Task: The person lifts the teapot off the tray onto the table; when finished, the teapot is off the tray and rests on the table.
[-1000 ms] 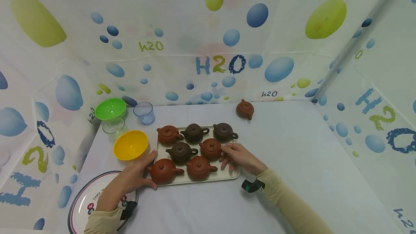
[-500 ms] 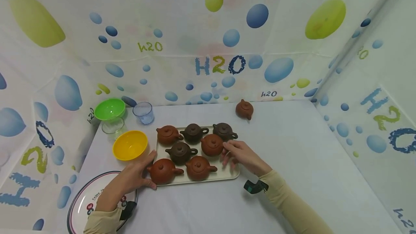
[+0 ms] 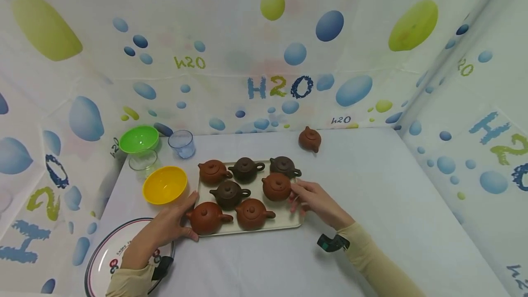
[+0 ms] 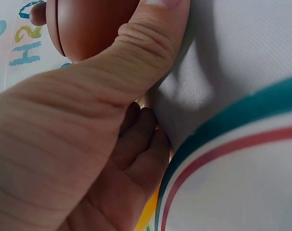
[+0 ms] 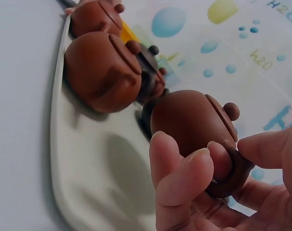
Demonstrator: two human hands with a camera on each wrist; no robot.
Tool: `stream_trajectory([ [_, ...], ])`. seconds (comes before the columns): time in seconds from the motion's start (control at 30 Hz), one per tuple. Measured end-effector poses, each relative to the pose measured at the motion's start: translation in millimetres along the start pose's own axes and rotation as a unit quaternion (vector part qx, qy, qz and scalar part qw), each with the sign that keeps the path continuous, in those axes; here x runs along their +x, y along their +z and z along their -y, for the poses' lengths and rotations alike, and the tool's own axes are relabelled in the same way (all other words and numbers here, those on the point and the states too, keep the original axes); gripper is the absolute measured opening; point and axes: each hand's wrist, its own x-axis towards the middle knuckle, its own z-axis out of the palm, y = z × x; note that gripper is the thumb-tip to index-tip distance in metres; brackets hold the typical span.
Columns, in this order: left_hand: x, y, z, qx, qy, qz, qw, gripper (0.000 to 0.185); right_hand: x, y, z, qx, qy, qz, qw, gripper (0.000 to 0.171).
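Teapot [image 3: 276, 187] | just left of right hand [image 3: 319, 201], handle [image 5: 243, 172] pinched | over tray [image 3: 284, 217]

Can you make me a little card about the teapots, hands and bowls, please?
Right hand: holding a round reddish-brown teapot by its handle
Left hand: at the left edge of the cream rectangular tray
On the tray: three other reddish-brown teapots, three dark-brown teapots
Behind the tray: one more reddish-brown teapot
Bowls: round green bowl, round yellow bowl
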Motion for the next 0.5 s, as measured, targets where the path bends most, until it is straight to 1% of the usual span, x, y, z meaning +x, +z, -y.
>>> stream_trajectory([
  [0.13, 2.7, -0.9, -0.1, -0.001, 0.002, 0.003, 1.0, 0.12, -13, -9, -7, 0.001, 0.009, -0.016, 1.0, 0.042],
  [0.3, 3.2, -1.1, 0.3, -0.002, 0.003, 0.001, 1.0, 0.121, -33, -19, -14, 0.0, 0.019, -0.047, 0.999, 0.044],
  [0.5, 1.2, 0.8, 1.6, -0.008, -0.015, 0.004, 0.9998, 0.121, -55, -29, -26, 0.015, 0.036, -0.077, 0.996, 0.042],
])
